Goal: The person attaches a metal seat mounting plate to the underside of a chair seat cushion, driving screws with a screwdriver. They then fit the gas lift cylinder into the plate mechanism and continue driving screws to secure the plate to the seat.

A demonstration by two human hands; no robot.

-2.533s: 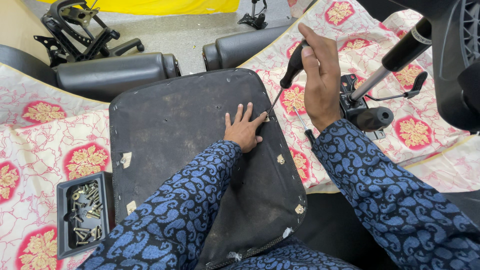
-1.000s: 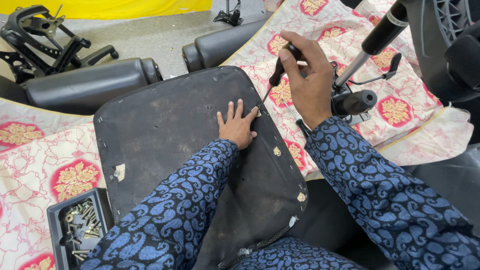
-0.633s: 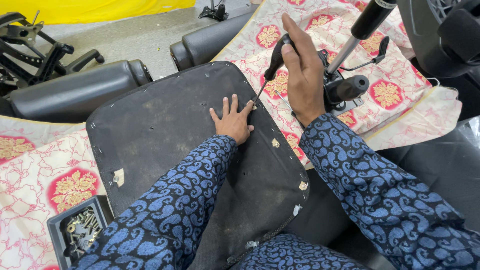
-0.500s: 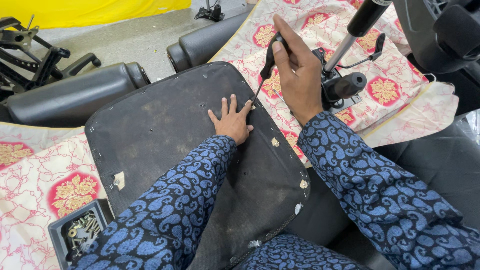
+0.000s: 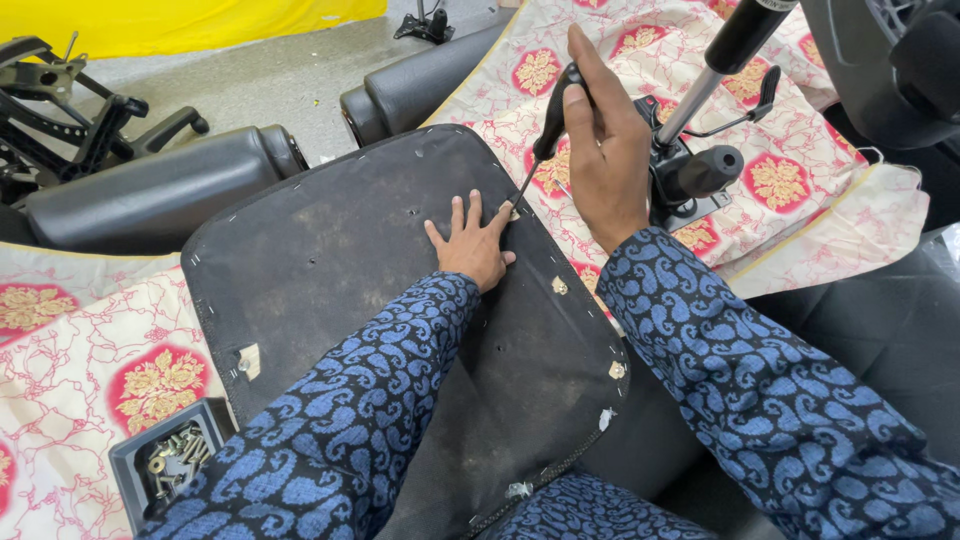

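One dark fabric-covered chair seat base point(image 5: 380, 300), underside up, lies across the person's lap and the floral sheet; it is the biggest thing here and the work sits at its far right edge.

Two padded black chair cushions point(image 5: 150, 190) lie beyond it on the floor, one at left, one further back toward centre. One black metal chair mechanism with a gas-lift cylinder point(image 5: 700, 150) rests on the red-and-cream floral cloth point(image 5: 840, 200), just right of the seat base.

Right hand point(image 5: 605, 150): clenched round the black-handled screwdriver point(image 5: 550, 125), shaft angled down, tip meeting the seat base edge. Left hand point(image 5: 472, 245): flat and spread, pressing the panel, fingertips just beside the tip.

Step judged: working a fastener at that edge, driving or prying; which one, the view does not settle. The tip needs to stay seated and the panel held steady under the palm.

One small black plastic tray point(image 5: 135, 470) at lower left holds loose screws, too many and too jumbled to count.
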